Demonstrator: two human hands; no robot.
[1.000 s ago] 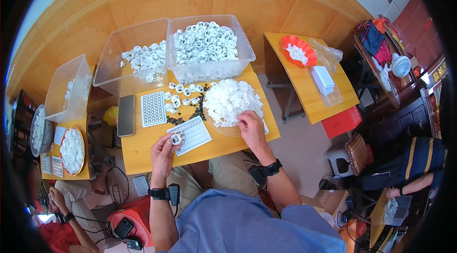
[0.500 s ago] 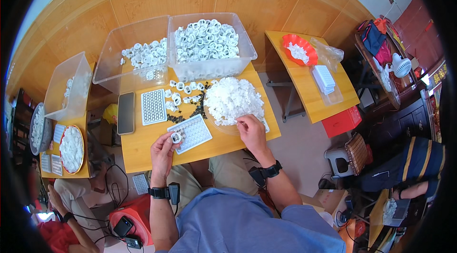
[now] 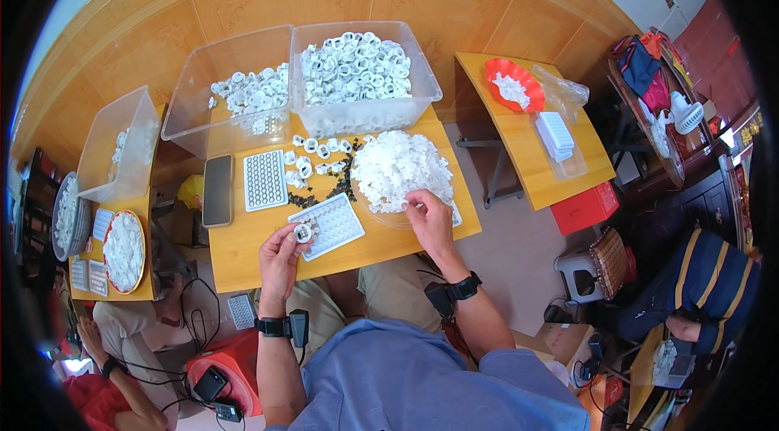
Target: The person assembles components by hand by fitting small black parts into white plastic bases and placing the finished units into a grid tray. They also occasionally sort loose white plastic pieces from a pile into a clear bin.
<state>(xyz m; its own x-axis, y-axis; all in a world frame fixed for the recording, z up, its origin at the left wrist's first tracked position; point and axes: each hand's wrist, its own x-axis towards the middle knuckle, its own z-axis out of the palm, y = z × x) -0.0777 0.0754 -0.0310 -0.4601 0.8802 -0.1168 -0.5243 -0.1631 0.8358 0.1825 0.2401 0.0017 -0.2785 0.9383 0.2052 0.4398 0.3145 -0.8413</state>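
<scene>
Between thumb and fingers, my left hand (image 3: 278,265) pinches a small round white plastic housing (image 3: 303,233) with a dark middle. It is held over the near left corner of a white grid tray (image 3: 339,224). My right hand (image 3: 432,226) is at the near edge of a heap of small white translucent plastic pieces (image 3: 401,170) on a round dish; its fingertips are pressed together, and what they hold is too small to name. Beyond the tray lie small black pieces (image 3: 304,201) and several loose white housings (image 3: 303,165). A second tray (image 3: 265,179) with round holes lies farther left.
Two clear bins, one left (image 3: 180,121) and one right (image 3: 365,116), hold white housings at the back. A dark phone (image 3: 217,191) lies at the table's left. On a right-hand table (image 3: 507,135) are a red bowl (image 3: 531,92) and stacked trays (image 3: 555,132). Other people sit at both sides.
My hands keep nearly the same places and grips. At the far right, the other person's striped sleeve and hand have shifted.
</scene>
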